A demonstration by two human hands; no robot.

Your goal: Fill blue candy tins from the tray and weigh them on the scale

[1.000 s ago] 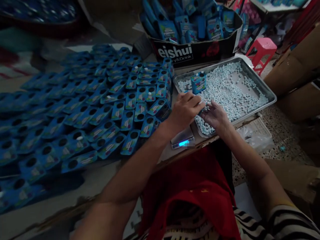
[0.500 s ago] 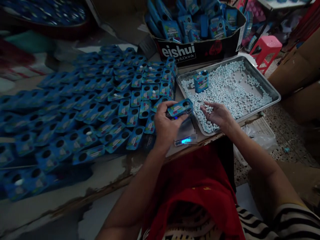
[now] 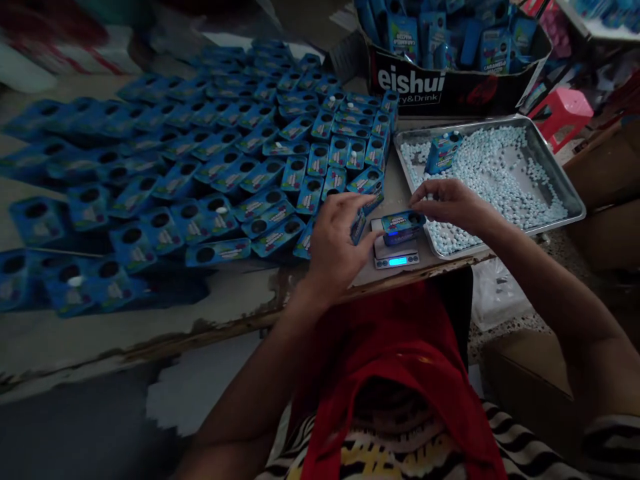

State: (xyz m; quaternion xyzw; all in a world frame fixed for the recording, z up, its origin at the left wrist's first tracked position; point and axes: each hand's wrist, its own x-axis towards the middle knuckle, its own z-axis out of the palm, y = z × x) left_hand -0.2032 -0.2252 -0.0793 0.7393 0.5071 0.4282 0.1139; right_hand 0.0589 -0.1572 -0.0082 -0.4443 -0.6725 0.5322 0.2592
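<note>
A small blue candy box (image 3: 401, 227) lies on a small digital scale (image 3: 383, 259) with a lit blue display. My left hand (image 3: 336, 243) is just left of that box, fingers apart in a curve, thumb tip close to the box's left end; it holds nothing. Over the box's right end, my right hand (image 3: 453, 203) has its fingertips drawn together; whatever they hold is hidden. Behind that hand is a metal tray (image 3: 575, 205) of small pale blue and white round candies (image 3: 493, 160). Another blue box (image 3: 444, 152) stands upright among them.
Many blue boxes with dark round holes (image 3: 220, 167) stand in rows to the left, a few with white candies on top. A black carton (image 3: 460, 97) full of blue packs is behind the tray. A pink stool (image 3: 570, 110) stands at right. The worn table edge (image 3: 240, 325) runs in front.
The blue box has gone from my left hand onto the scale, and that hand has opened. My right hand has moved from the tray's candies to the box. The view has shifted.
</note>
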